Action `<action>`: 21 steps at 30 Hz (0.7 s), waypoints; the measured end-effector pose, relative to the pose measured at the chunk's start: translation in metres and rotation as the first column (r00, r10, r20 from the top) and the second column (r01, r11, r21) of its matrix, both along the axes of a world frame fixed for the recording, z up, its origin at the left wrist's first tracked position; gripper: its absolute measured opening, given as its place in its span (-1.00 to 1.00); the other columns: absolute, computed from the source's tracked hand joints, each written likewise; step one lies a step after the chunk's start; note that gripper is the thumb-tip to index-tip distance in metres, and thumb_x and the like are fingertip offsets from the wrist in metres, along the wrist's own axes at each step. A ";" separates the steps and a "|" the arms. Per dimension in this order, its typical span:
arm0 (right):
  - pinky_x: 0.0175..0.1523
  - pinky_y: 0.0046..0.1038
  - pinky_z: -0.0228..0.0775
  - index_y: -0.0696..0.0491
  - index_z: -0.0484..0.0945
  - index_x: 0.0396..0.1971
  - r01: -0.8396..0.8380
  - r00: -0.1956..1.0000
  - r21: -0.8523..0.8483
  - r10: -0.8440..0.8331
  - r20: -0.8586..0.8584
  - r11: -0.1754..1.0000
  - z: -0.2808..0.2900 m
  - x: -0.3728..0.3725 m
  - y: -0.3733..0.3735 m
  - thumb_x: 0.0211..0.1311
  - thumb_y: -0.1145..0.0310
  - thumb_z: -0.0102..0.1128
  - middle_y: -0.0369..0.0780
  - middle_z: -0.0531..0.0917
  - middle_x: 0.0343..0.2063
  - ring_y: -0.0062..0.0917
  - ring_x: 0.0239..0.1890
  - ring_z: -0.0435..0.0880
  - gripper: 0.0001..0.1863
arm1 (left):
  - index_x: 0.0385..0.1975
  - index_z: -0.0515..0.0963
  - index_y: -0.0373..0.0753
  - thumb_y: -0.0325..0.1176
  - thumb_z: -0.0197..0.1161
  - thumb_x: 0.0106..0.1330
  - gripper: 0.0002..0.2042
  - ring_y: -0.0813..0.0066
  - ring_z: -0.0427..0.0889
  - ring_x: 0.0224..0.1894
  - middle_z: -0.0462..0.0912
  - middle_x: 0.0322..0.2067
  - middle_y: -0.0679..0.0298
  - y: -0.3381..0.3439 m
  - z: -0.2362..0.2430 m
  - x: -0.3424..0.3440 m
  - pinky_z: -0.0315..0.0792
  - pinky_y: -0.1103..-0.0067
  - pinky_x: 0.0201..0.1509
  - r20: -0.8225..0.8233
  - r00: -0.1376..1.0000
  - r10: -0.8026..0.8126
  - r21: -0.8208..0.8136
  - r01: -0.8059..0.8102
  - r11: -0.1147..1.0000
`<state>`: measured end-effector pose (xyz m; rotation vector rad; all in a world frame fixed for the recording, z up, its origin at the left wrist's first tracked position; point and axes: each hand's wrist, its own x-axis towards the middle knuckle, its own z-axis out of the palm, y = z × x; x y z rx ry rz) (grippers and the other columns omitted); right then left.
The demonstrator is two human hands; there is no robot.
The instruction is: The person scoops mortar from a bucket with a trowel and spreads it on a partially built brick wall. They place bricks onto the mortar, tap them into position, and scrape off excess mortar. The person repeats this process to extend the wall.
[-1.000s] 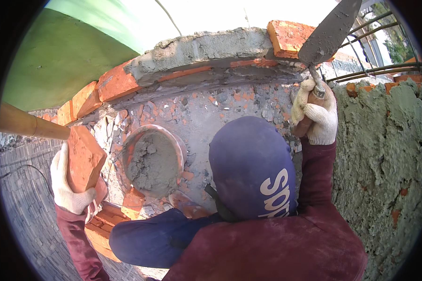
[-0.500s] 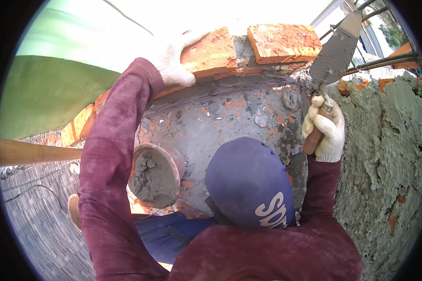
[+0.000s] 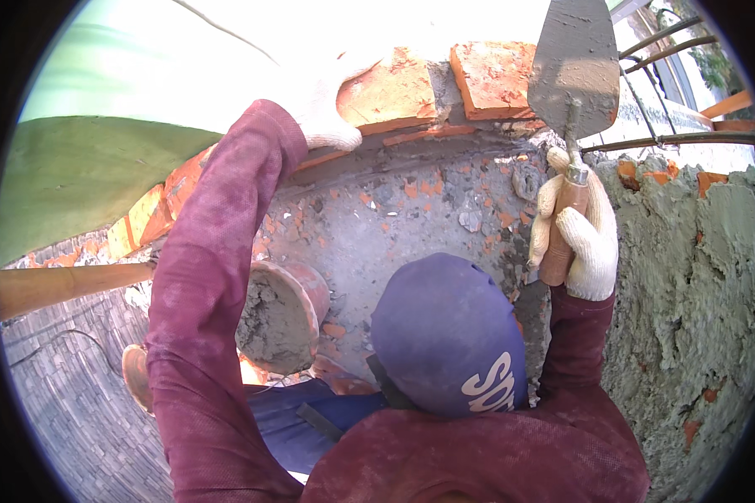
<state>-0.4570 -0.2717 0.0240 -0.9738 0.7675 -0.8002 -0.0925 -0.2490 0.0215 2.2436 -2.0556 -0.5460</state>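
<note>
Along the right side rises a rough wall (image 3: 688, 327) coated in grey-green mortar, beside ground (image 3: 377, 222) littered with brick chips. Over the lower middle bends a person in a maroon top (image 3: 486, 453) and a dark-blue cap (image 3: 440, 335). At the left edge, a wooden pole (image 3: 67, 287) runs toward the left sleeve (image 3: 205, 310). A round bucket (image 3: 310, 289) filled with mortar (image 3: 273, 327) stands just right of that sleeve, which partly hides it. The trowel (image 3: 574, 71) points away from the person at upper right, its grey-smeared blade overlapping the right end of the second brick (image 3: 488, 80) in view. Left of that, with a mortar gap between, the first brick (image 3: 392, 94) lies on the low wall's top. The gloved right hand (image 3: 594, 256) is wrapped around the trowel's wooden handle, while the gloved left hand (image 3: 320, 113), spread wide and partly washed out by glare, clasps the first brick's left end.
</note>
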 end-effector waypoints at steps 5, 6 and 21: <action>-0.30 -0.39 0.59 0.20 0.35 0.42 -0.166 0.818 -0.143 0.055 -0.573 0.976 0.028 0.021 -0.014 0.35 0.32 0.27 -0.05 0.67 -0.14 -0.48 -0.41 0.71 -0.33 | 0.55 0.28 0.04 -0.12 0.51 -0.23 0.10 -0.15 0.41 0.42 0.40 0.42 -0.09 0.004 -0.003 0.003 0.36 0.17 0.49 0.028 0.999 -0.026 0.009 0.026 1.000; -0.16 -0.33 0.59 0.20 0.37 0.39 -0.306 0.765 -0.387 -0.018 -0.644 0.870 0.023 0.027 -0.020 0.36 0.31 0.28 -0.02 0.67 -0.10 -0.38 -0.28 0.73 -0.36 | 0.56 0.28 0.06 -0.12 0.52 -0.22 0.10 -0.15 0.41 0.42 0.41 0.42 -0.10 0.004 -0.001 0.004 0.36 0.17 0.49 0.008 1.000 -0.020 0.023 0.020 1.000; 0.19 -0.25 0.54 0.17 0.48 0.31 -0.613 0.701 -0.769 -0.324 -0.635 0.180 0.059 0.099 -0.024 0.50 0.31 0.21 0.07 0.68 0.05 -0.14 0.08 0.74 -0.53 | 0.50 0.35 -0.14 0.03 0.67 -0.14 0.08 0.03 0.53 0.34 0.58 0.29 -0.02 0.088 -0.023 0.069 0.40 0.30 0.45 -0.219 0.945 0.243 -0.129 -0.275 0.953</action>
